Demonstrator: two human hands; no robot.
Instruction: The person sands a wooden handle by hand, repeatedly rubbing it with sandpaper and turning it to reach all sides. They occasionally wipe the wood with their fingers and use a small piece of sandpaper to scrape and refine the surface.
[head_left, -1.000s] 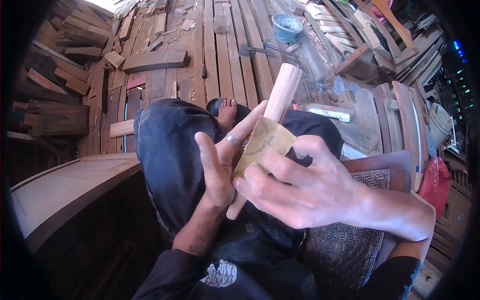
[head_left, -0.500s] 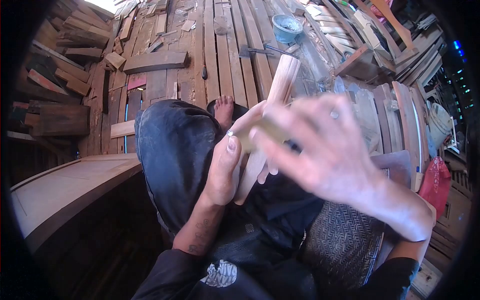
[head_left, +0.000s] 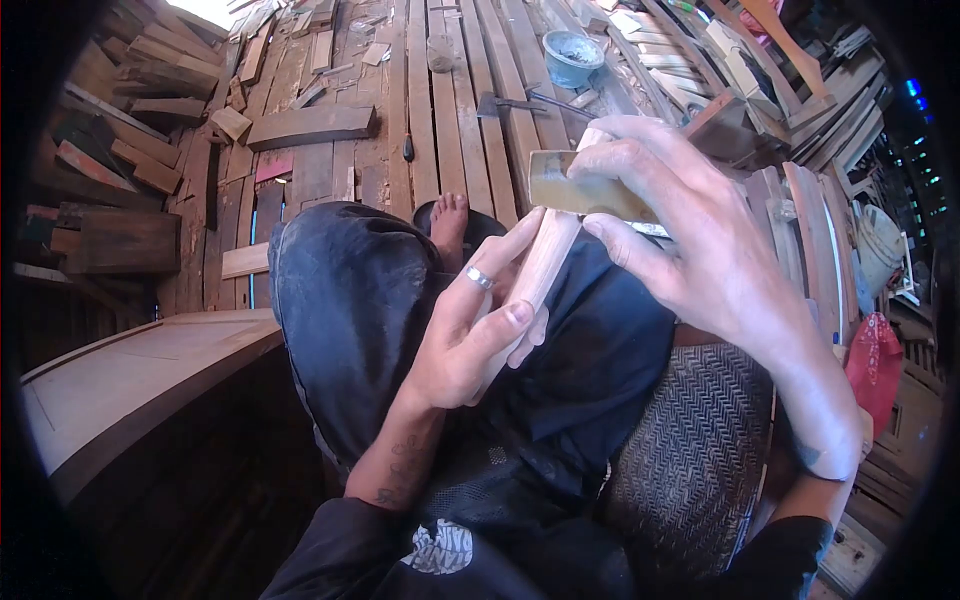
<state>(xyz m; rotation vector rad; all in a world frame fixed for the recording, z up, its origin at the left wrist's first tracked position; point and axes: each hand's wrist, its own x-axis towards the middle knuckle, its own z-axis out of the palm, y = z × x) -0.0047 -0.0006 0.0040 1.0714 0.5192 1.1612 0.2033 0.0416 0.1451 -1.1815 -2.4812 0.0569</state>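
We sit with one knee drawn up, and our left hand grips the lower part of a pale wooden rod — thumb pressed across its front, fingers wrapped behind, a silver ring on one of them. The rod rises at a slant from that grip, up and to the right, over the dark trouser leg.

Our right hand is closed around a folded piece of sandpaper, thumb below and fingers curled over the top, and the paper is pressed against the upper end of the rod, so that the rod's tip is hidden behind it.

Beneath the right forearm lies a woven cane seat — dark, in a herringbone pattern. Beyond the knee a bare foot rests on the plank floor. Farther off on the planks stand a blue bucket and, just beside it, an axe. Stacked offcuts of timber fill the left side, and a light wooden panel lies at the lower left.
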